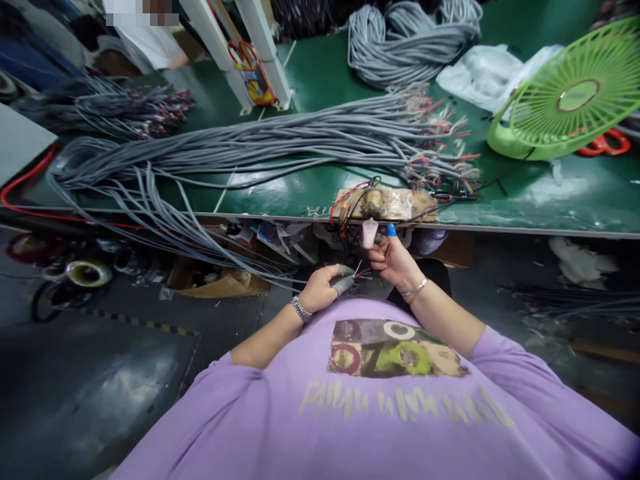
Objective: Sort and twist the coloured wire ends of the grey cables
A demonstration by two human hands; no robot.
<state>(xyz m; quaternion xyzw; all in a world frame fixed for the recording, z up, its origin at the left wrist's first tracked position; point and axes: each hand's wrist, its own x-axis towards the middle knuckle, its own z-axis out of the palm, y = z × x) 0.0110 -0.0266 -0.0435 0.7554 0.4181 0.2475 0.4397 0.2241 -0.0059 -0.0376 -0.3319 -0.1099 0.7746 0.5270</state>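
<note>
Low in front of my body, my left hand (pixel 327 287) pinches the end of a grey cable (pixel 280 277). Thin coloured inner wires (pixel 363 273) stick out past its fingertips, and grey covers sit on its thumb and finger. Just to the right, my right hand (pixel 395 261) is raised close to the bench edge with curled fingers and a blue cover (pixel 391 230) on the thumb. A pale pink piece (pixel 369 233) stands at its fingertips; whether it is held or worn, I cannot tell. Above it, a taped block with wires (pixel 385 204) sits on the bench edge.
A long bundle of grey cables (pixel 250 143) lies along the green bench (pixel 550 193), with stripped ends to the right. Behind are coiled cables (pixel 415 40), a white plastic bag (pixel 485 77) and a green fan (pixel 570 93). A person (pixel 145 40) is at the far left.
</note>
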